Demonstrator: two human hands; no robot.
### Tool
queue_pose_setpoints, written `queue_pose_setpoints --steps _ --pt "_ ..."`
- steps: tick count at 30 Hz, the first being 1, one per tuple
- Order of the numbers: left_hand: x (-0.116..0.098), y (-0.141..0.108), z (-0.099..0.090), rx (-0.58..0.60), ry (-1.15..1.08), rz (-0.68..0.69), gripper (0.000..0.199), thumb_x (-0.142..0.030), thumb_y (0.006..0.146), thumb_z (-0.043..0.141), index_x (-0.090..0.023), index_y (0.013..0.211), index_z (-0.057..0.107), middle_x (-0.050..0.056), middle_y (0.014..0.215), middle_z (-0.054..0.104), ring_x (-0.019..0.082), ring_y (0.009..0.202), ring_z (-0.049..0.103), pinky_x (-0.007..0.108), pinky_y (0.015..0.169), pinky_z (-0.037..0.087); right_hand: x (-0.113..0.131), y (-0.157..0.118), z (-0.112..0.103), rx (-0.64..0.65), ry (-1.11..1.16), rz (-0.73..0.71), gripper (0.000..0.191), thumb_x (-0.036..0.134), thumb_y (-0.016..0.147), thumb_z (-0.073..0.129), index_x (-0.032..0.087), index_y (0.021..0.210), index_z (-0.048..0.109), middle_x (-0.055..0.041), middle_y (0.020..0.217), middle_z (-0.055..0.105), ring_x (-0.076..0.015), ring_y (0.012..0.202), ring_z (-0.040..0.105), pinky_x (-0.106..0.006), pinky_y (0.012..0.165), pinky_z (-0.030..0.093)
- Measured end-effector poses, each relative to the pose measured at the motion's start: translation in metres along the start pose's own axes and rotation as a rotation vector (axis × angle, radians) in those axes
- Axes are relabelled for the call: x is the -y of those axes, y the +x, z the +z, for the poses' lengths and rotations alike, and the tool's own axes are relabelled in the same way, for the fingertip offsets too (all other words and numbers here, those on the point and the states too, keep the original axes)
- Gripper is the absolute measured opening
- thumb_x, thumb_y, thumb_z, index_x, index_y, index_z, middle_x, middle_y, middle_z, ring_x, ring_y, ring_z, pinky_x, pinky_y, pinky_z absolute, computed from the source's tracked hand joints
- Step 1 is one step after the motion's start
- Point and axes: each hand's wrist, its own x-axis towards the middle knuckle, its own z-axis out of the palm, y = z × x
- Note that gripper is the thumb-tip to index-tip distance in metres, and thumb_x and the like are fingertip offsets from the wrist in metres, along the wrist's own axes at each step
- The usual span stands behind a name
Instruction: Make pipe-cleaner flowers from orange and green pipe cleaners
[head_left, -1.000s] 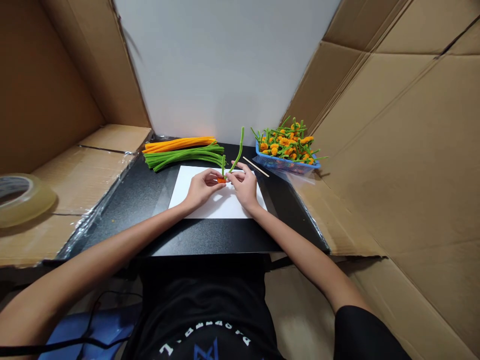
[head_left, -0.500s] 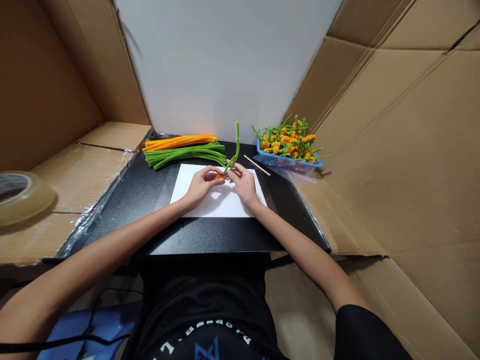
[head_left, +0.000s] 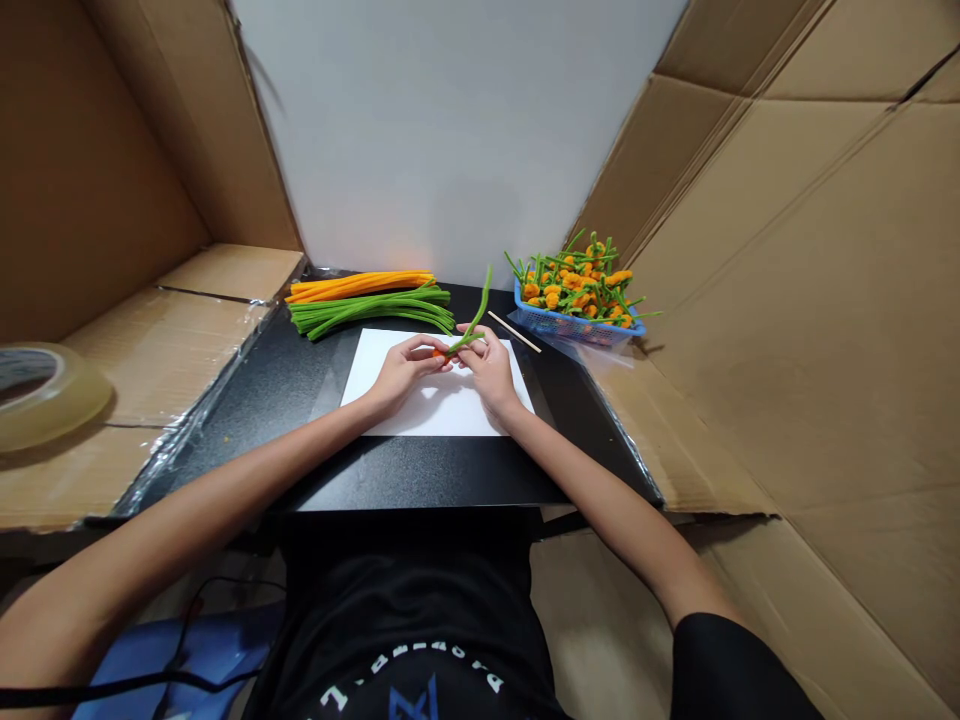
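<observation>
Green pipe cleaner (head_left: pixel 475 318) | axis slants forward-right | left hand (head_left: pixel 409 366), right hand (head_left: pixel 489 368) together, pinching its lower end

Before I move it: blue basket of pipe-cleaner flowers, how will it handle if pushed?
Probably light for its size: the blue plastic basket has thin, latticed walls and the pipe-cleaner flowers look airy. It may slide on the clear plastic sheet under its near edge. Stems stick out past the rim, so some could shift.
</observation>
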Motion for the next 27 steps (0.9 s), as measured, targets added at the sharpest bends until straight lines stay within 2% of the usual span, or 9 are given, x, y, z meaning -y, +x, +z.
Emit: queue_pose_setpoints --steps 5,11,14,20,22,27 --pt "0.0028 -0.0001 -0.0010 0.025 0.002 0.017 0.026 -0.023 0.065 0.081 -0.017 0.087 0.069 0.004 0.084 0.074 0.018 0.080 0.070 0.036 0.088 0.053 0.0033 0.0038 -0.0039 0.146 -0.175 -0.060 0.038 0.020 0.085 0.054 0.021 0.120 0.068 -0.0030 0.090 0.071 -0.0147 0.074 0.059 -0.027 0.070 0.049" --pt "0.0032 0.0006 -0.0009 0.012 0.026 0.000 0.023 -0.027 0.066 0.080 -0.016 0.083 0.068 0.004 0.079 0.073 0.017 0.073 0.068 0.034 0.081 0.053 0.0072 0.0024 -0.0078 0.192 -0.380 -0.145 0.041 0.015 0.087 0.050 0.022 0.121 0.071 -0.0051 0.098 0.069 -0.0173 0.086 0.061 -0.028 0.077 0.050" --pt "0.0025 0.0008 -0.0002 -0.005 0.025 -0.006 0.022 -0.026 0.066 0.080 -0.015 0.082 0.068 0.005 0.080 0.073 0.017 0.073 0.068 0.034 0.080 0.053 0.0073 0.0007 -0.0074 0.165 -0.394 -0.176 0.039 0.013 0.085 0.051 0.020 0.117 0.072 -0.0050 0.096 0.069 -0.0175 0.086 0.063 -0.029 0.080 0.051" --pt "-0.0004 -0.0003 0.0019 -0.035 -0.002 -0.011 0.020 -0.024 0.065 0.079 -0.015 0.080 0.069 0.005 0.083 0.074 0.016 0.073 0.068 0.034 0.081 0.054 0.0024 0.0006 -0.0076 0.001 -0.305 -0.118 0.028 0.016 0.077 0.068 0.016 0.106 0.069 -0.0062 0.090 0.073 -0.0196 0.084 0.070 -0.031 0.078 0.055" --pt "-0.0005 -0.0002 0.0025 -0.035 -0.010 -0.012 0.019 -0.023 0.065 0.079 -0.015 0.079 0.069 0.006 0.083 0.074 0.016 0.074 0.068 0.034 0.082 0.054 0.0022 0.0007 -0.0084 0.010 -0.301 -0.124 0.024 0.016 0.077 0.068 0.017 0.101 0.072 -0.0061 0.091 0.075 -0.0203 0.086 0.071 -0.032 0.079 0.056" --pt "0.0021 0.0018 0.0022 -0.070 -0.044 -0.006 0.017 -0.019 0.063 0.079 -0.013 0.075 0.068 0.005 0.082 0.073 0.017 0.076 0.069 0.036 0.084 0.056 0.0051 0.0014 -0.0095 0.129 -0.370 -0.228 0.023 0.013 0.082 0.061 0.020 0.094 0.079 -0.0066 0.097 0.076 -0.0199 0.090 0.070 -0.031 0.080 0.054"
